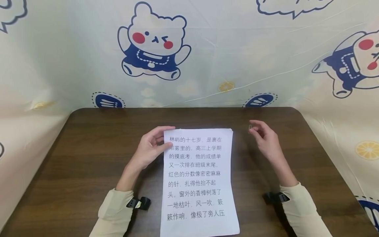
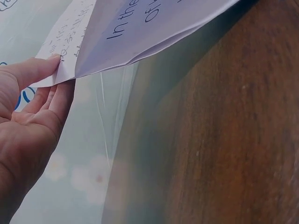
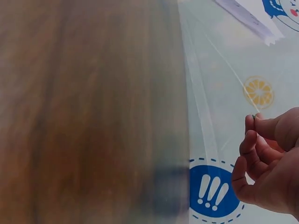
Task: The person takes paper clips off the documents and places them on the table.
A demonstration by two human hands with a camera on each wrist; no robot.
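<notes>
Paper: a thin stack of sheets [image 1: 196, 227] lies upright to the viewer at the lower centre of the frame, its long sides running from mid-height to the bottom edge; lines of large dark Chinese characters fill the upper face, and the layers separate slightly at the right side.
Underside: English lettering shows on the lower face in the left wrist view, where two paper edges stand a little apart.
Left hand: the person's left hand [image 1: 152, 148], left of centre, pinches the upper left edge of the stack, thumb on the upper face and fingers beneath.
Right hand: the person's right hand [image 1: 267, 141], right of centre, is well apart from the left and near the paper's upper right corner without touching it; thumb and index finger pinch a small clip, the other fingers bent.
Clip: the small clip [image 1: 250, 127] projects left from those fingertips; it seems to be a greenish wire paper clip, though it is too small here to be certain.
Table: the dark brown wooden tabletop [image 1: 88, 158] spans the lower half of the frame and bears the paper.
Sleeves and wrists: a pale sleeve [image 1: 115, 207] covers each forearm, with a black wrist device [image 1: 145, 203] at each cuff.
Backdrop: a pale cloth [image 1: 222, 42] closes off the far side, printed with a winking bear [image 1: 152, 42] at upper left of centre.
</notes>
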